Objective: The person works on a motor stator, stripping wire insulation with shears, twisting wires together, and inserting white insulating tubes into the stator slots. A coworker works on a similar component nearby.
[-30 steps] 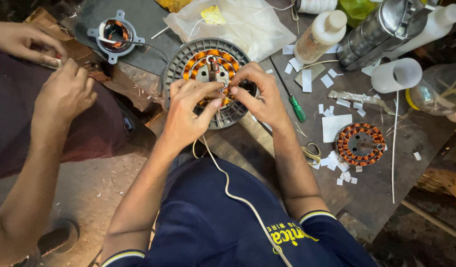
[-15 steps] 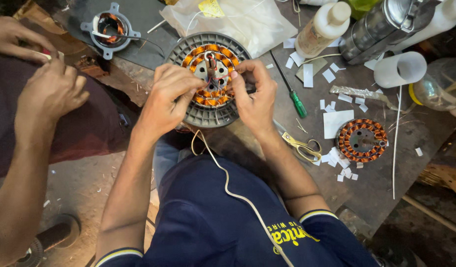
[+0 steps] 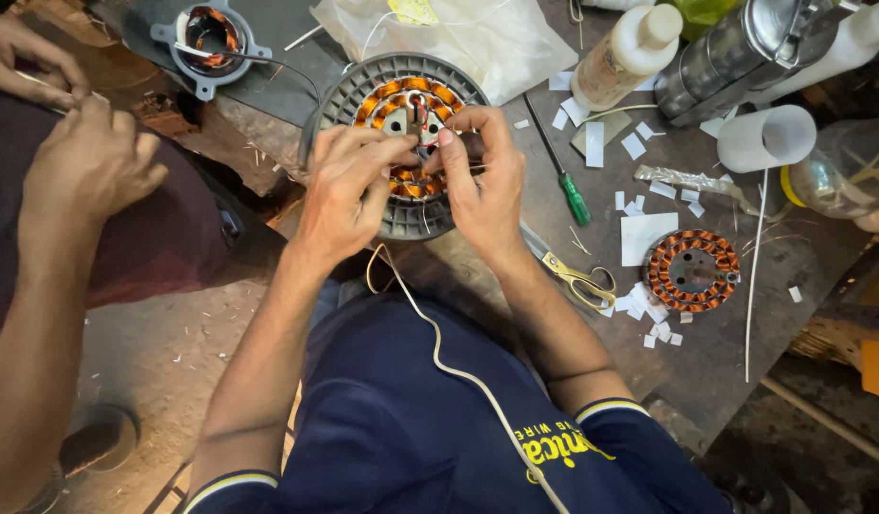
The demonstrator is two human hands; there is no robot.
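A round grey fan motor housing (image 3: 363,90) with orange copper coils (image 3: 401,95) lies on the bench in front of me. My left hand (image 3: 349,186) rests on its lower left and pinches at the coil centre. My right hand (image 3: 482,176) covers the right side, fingertips pinching thin wires there, next to the left fingertips. A white cord (image 3: 439,352) runs from the housing down over my dark blue shirt.
A second wound stator (image 3: 692,269) lies right, among white paper scraps. Scissors (image 3: 573,276), a green screwdriver (image 3: 563,176), a white bottle (image 3: 625,52), a paper roll (image 3: 765,138) and a plastic bag (image 3: 468,33) surround it. Another person's hands (image 3: 82,157) work at left, near another motor part (image 3: 209,33).
Both my hands have drawn closer together over the middle of the coils, fingertips now nearly touching. The other person's hands shifted slightly at left.
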